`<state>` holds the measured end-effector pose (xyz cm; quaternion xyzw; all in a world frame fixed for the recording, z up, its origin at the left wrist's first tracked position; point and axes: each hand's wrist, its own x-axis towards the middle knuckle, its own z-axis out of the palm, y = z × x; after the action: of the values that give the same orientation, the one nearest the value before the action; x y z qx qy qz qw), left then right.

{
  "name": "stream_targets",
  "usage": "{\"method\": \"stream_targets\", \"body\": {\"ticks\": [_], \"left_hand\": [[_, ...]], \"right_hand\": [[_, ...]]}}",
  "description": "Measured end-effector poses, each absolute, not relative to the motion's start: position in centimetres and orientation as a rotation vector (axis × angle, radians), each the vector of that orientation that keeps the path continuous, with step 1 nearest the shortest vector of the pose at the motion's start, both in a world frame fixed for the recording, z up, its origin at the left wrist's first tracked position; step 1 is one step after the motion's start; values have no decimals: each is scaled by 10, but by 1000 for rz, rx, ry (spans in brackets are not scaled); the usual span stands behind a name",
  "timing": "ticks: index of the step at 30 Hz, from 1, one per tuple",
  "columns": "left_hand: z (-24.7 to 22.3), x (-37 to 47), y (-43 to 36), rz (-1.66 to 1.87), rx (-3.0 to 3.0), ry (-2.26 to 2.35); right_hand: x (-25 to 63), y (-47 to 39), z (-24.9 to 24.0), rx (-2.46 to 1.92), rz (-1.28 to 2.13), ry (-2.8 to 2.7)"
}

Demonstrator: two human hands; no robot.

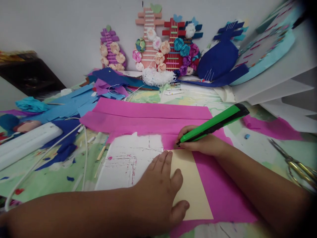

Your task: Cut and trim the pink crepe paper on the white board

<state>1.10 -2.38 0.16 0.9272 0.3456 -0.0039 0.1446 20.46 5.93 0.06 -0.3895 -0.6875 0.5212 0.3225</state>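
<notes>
My right hand grips a green and black utility knife, its tip down at the upper edge of a cream card. Beneath the card lies a magenta paper sheet. With fingers spread, my left hand presses flat on the card's left side. A scored white board shows to the left, partly under my left forearm. Behind both hands stretch magenta strips of paper.
Scissors lie at the right. A white power strip with a cable sits at the left among blue scraps. Decorated paper instruments stand against the wall, with white yarn before them.
</notes>
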Motion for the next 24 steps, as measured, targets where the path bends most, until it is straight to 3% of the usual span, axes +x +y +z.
{"method": "stream_targets", "body": {"ticks": [13,24], "left_hand": [[0,12,-25,35,2681,1022],[4,10,-22,-9,2652,1011]], "right_hand": [[201,61,-1,-1041,1230,-1998],[209,58,5,-1017,1312,-1920]]}}
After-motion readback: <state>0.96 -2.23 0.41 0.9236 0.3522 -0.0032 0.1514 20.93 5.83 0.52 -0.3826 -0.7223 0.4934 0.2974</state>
